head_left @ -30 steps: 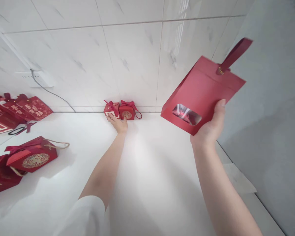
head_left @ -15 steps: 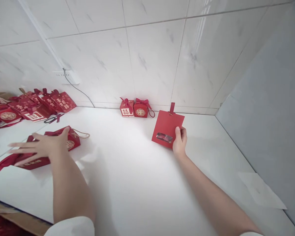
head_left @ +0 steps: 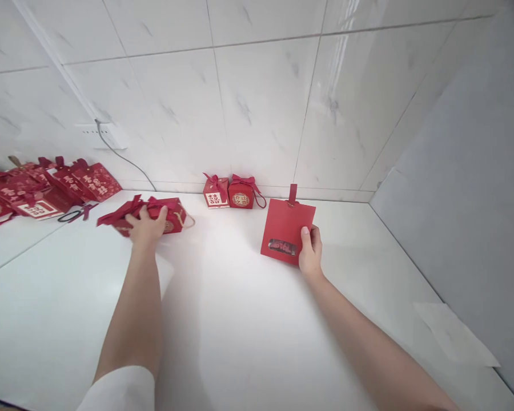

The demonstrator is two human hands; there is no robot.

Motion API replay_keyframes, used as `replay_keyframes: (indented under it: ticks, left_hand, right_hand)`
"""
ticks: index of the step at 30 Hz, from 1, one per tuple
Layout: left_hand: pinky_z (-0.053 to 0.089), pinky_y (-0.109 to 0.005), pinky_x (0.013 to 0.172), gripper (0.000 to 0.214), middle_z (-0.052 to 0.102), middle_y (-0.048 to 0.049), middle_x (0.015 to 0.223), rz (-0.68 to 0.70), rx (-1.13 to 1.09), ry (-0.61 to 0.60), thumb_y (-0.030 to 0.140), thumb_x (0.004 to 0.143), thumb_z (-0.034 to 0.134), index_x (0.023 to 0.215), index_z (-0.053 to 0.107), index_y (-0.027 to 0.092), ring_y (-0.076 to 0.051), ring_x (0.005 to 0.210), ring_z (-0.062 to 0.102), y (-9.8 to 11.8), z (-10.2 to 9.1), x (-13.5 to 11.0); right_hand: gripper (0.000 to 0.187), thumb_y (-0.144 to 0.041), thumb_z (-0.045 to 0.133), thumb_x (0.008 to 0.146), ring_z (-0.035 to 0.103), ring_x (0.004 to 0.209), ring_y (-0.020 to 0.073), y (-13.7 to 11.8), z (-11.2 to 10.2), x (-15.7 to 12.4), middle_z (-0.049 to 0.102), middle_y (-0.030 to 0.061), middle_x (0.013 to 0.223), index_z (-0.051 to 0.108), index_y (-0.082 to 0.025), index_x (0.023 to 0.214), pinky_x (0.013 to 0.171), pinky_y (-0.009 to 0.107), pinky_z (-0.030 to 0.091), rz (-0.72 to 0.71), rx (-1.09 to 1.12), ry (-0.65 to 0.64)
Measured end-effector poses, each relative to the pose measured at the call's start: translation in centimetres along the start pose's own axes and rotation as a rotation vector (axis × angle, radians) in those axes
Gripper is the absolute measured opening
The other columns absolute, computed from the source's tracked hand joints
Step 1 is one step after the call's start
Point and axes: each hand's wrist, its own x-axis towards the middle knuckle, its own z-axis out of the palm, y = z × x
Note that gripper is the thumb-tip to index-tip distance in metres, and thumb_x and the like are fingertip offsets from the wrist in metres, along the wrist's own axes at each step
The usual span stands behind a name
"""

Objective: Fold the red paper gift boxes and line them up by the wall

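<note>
The left hand hides much of the box it grips. The right hand pinches the bag at its corner.

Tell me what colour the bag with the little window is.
The bag is red, clearest in head view.

L hand far fwd, fingers curled down; R hand fwd, thumb on top; both arms outstretched.

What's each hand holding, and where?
Left hand: ribboned red box, clasped over its top. Right hand: flat red window bag, lower right edge.
</note>
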Motion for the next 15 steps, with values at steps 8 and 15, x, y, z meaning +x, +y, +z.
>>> replay_keyframes:
  ticks: [8,15]
  left_hand:
    - [0.028,-0.061,0.110,0.081,0.013,-0.0230,0.157,0.178,-0.151,-0.052,0.069,0.083,0.039,0.147,0.032,0.019,-0.044,0.140,0.030,9.2,6.6,2.4]
    - [0.025,-0.060,0.113,0.087,0.002,-0.0142,0.162,0.242,-0.197,-0.213,0.070,0.084,0.037,0.154,0.017,0.023,-0.042,0.140,0.031,12.0,8.1,4.5]
  right_hand:
    - [0.033,-0.052,0.052,0.088,0.060,0.098,0.0218,-0.1,0.3,0.3,0.064,0.0041,0.105,0.058,-0.023,0.103,0.087,0.040,0.050,0.009,-0.027,-0.031]
    - [0.034,-0.051,0.052,0.089,0.061,0.102,0.0210,0.5,0.5,0.8,0.066,0.0045,0.111,0.057,-0.023,0.108,0.089,0.037,0.051,0.022,-0.019,-0.130]
